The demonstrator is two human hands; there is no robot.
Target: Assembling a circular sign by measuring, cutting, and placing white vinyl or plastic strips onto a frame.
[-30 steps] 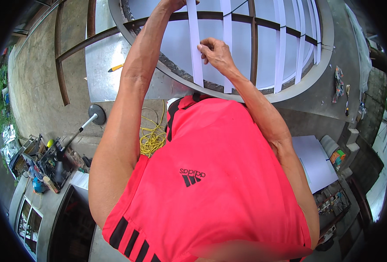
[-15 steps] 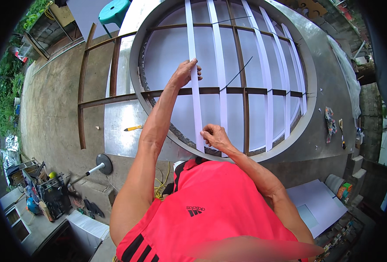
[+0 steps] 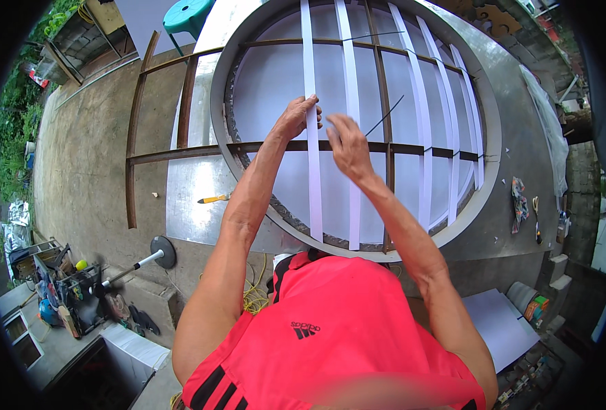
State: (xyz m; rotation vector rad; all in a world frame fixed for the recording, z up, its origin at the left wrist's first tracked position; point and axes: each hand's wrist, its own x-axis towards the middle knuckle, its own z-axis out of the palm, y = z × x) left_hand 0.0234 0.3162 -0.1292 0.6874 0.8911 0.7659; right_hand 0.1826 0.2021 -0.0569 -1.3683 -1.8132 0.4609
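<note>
My left hand (image 3: 299,117) pinches a long, narrow white strip (image 3: 314,188) at the left of a large round grey ring (image 3: 492,147). The strip runs lengthwise over rusty crossbars (image 3: 173,153). My right hand (image 3: 349,148) is raised just right of my left one, over a second white strip (image 3: 354,205); its fingers look apart and slightly blurred, with nothing seen in them. A thin black tie (image 3: 387,113) sticks up from the second strip near the lower crossbar. Several more strips (image 3: 426,184) lie across the ring's right half, with dark ties at the crossings.
The ring rests on a shiny metal sheet (image 3: 190,188), where a yellow-handled tool (image 3: 214,199) lies. The crossbars extend left past the ring. A green stool (image 3: 186,17) stands at the far left. A crumpled colourful cloth (image 3: 519,205) and a screwdriver-like tool (image 3: 537,222) lie at right.
My right hand has left the near end of the left strip and moved up and away, beside my left hand. My left hand keeps its hold on the strip. The view has shifted slightly.
</note>
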